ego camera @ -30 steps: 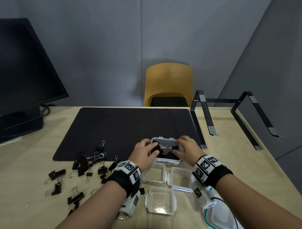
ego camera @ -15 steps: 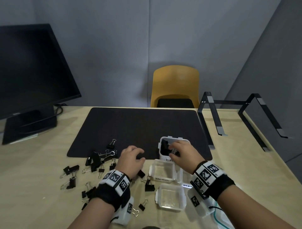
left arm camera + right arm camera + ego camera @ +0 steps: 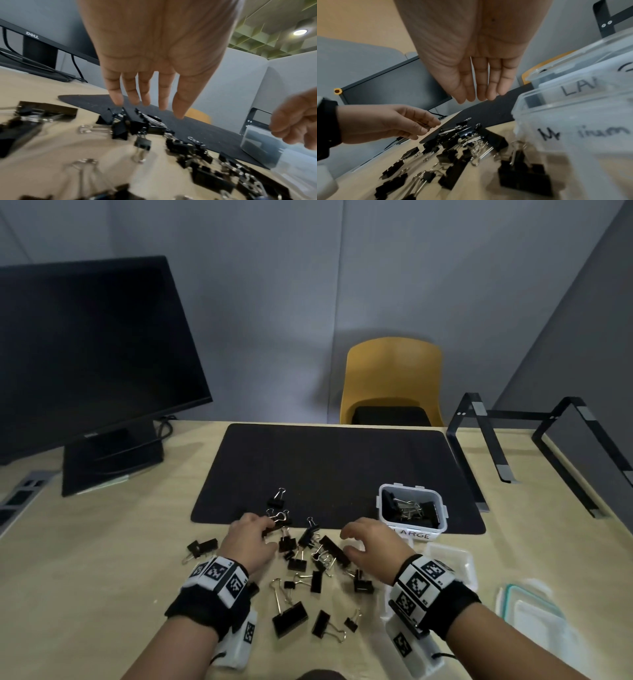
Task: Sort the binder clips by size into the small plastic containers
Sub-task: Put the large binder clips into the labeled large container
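Several black binder clips (image 3: 305, 559) of mixed sizes lie scattered on the wooden table, at the black mat's front edge. My left hand (image 3: 265, 530) hovers over their left part with relaxed, nearly straight fingers (image 3: 145, 97) just above a clip cluster (image 3: 123, 125), holding nothing. My right hand (image 3: 346, 542) hangs over the right part of the pile (image 3: 467, 136), fingers (image 3: 488, 88) loose and empty. The clear container marked LARGE (image 3: 411, 486) stands on the mat to the right, with big clips inside. A second container marked Medium (image 3: 573, 121) sits just beside my right wrist.
A dark monitor (image 3: 85, 354) stands at the back left, a black laptop stand (image 3: 496, 440) at the back right, a yellow chair (image 3: 390, 378) behind the table. Another clear container (image 3: 452, 559) and loose lids (image 3: 534, 611) lie at the right front.
Both hands have left the LARGE container and moved left and nearer, over the loose clips. The right hand let go of the clips it had in the container.
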Tool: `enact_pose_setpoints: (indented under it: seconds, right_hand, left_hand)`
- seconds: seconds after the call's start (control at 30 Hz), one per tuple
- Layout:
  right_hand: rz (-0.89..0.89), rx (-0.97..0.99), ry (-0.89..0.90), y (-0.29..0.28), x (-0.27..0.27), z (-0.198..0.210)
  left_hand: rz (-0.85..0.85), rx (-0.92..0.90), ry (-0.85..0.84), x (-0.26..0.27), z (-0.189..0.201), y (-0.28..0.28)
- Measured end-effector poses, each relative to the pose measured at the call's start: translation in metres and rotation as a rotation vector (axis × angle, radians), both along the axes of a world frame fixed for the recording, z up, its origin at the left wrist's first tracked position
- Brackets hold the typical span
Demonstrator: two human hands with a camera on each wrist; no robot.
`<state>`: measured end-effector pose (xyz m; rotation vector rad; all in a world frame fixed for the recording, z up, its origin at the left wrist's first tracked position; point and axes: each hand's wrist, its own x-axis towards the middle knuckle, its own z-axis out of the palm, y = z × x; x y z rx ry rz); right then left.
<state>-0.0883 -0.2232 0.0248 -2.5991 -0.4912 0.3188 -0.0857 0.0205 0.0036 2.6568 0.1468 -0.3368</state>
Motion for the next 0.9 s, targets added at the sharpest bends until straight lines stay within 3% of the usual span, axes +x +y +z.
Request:
enact_pose_setpoints:
  seconds: [0.43,0.63,0.9]
  right_hand:
    - [-0.095,-0.089,0.079,0.051,-0.003,-0.029]
    - [-0.013,-0.081,0.161,0.068,-0.008,-0.024]
    - [0.186,-0.283,0.323,0.084,-0.030,-0.023]
  left_hand:
    - [-0.039,0.085,0.064,0.016,-0.015,0.042]
    - [-0.066,0.152,0.053,0.021,-0.022,0.043]
    - [-0.075,0.109,-0.051,0.021,-0.024,0.046]
